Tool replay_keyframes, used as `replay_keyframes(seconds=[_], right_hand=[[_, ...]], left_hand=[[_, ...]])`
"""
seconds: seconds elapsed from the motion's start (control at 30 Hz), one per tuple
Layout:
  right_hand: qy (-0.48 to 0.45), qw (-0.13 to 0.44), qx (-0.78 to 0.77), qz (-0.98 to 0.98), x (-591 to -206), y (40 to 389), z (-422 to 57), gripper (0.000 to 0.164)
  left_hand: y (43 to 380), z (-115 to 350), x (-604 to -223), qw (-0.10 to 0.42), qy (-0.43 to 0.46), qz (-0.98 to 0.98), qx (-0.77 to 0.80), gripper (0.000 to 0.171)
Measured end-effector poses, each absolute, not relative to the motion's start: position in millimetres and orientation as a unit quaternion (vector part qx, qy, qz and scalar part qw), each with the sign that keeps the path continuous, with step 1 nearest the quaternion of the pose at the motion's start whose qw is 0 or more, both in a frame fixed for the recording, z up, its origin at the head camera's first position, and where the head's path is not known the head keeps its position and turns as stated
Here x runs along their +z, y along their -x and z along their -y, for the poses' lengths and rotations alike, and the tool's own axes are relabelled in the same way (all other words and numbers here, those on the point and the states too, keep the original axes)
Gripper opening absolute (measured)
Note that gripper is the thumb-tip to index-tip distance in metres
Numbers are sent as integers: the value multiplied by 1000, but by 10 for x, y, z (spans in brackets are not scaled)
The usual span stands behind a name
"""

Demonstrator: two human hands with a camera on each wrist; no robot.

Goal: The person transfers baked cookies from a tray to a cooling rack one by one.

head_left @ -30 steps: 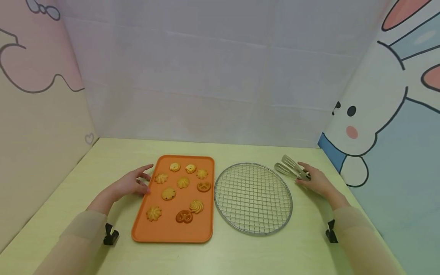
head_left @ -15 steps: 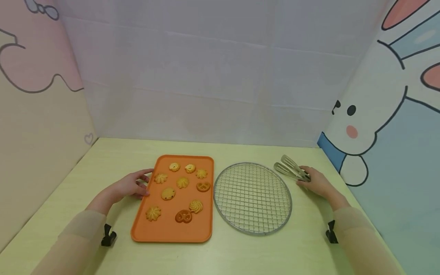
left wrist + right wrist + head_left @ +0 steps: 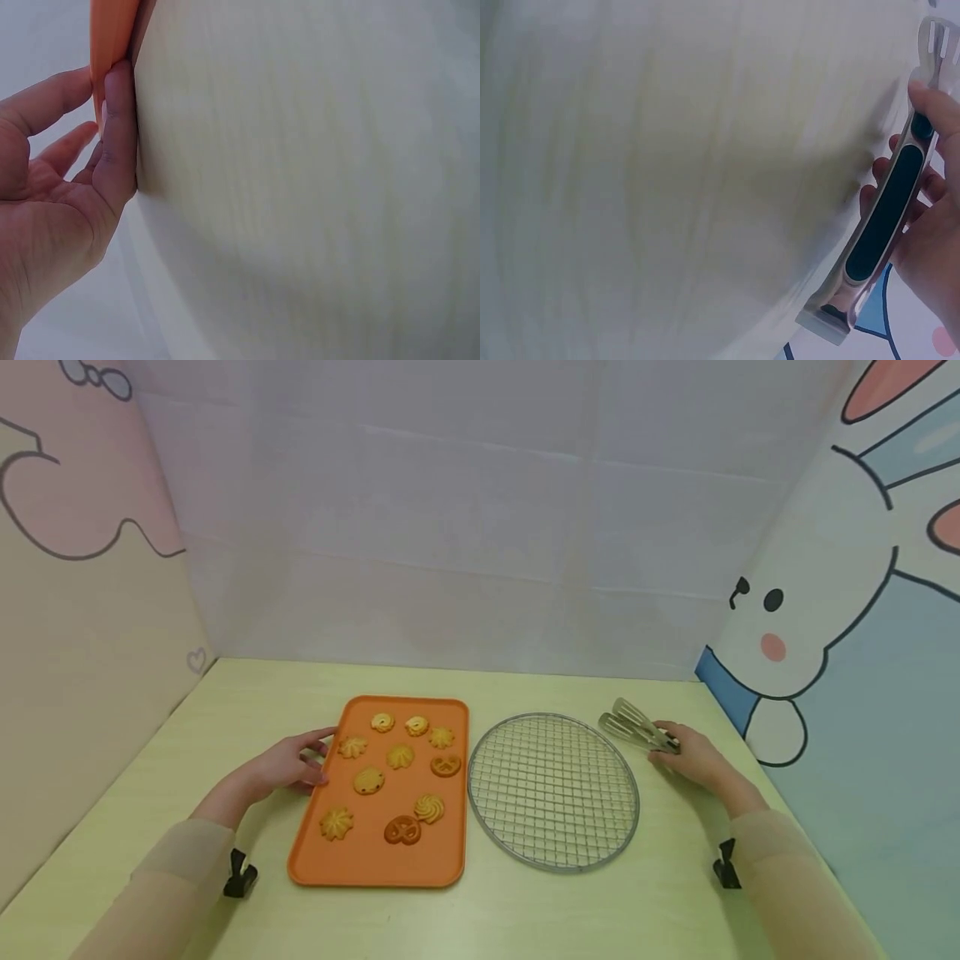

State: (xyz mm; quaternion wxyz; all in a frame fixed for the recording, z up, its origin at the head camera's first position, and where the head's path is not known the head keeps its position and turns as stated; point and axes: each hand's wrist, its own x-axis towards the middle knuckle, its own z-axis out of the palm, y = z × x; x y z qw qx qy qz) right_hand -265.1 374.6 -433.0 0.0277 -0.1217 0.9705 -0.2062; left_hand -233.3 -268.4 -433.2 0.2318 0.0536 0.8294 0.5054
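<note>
Back wall (image 3: 465,527): pale, with fold lines, past the far side of the rack.
Side walls: a big white bunny (image 3: 817,568) to the right of the rack, a pink shape (image 3: 90,510) far to the left.
Table (image 3: 555,914): light yellow, under the rack.
Rack (image 3: 555,793): round, made of wire, lying flat.
Tray (image 3: 375,867): orange, just left of the rack; I can't tell if they touch.
Cookies (image 3: 368,782): ten on the tray, left of the rack; two are brown pretzels (image 3: 402,832).
Left hand (image 3: 281,768): pinches the tray's left edge, on the side away from the rack.
Right hand (image 3: 693,756): right of the rack, gripping the tongs.
Tongs (image 3: 636,725): metal, near the rack's far right rim, with dark green on the handle.
Sleeves (image 3: 176,860): light, a black clip (image 3: 240,877) at each wrist, either side of the rack.
</note>
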Motion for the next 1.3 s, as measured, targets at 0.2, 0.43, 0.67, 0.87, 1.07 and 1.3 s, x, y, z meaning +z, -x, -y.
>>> replay_keyframes(seconds=[0.2, 0.43, 0.67, 0.87, 1.07, 1.3], right_hand=[[119, 34, -201, -972, -4288, 2645, -3750, 64], [112, 19, -186, -976, -4133, 2611, -3665, 62], [141, 25, -187, -972, -3970, 2600, -3554, 63], [171, 10, -188, -967, -3802, 2549, -3430, 62], [189, -32, -169, -967, -3643, 2491, -3287, 59], [200, -72, -159, -964, -3486, 2398, -3102, 56]], left_hand=[[2328, 2680, -4329, 231, -57, -828, 508, 85], [2318, 2679, -4331, 229, -57, -828, 509, 85], [2329, 2682, -4331, 221, -53, -828, 513, 84], [2328, 2670, -4332, 220, -53, -827, 514, 82], [2339, 2671, -4345, 222, -53, -826, 515, 83], [2344, 2684, -4359, 226, -51, -824, 517, 83]])
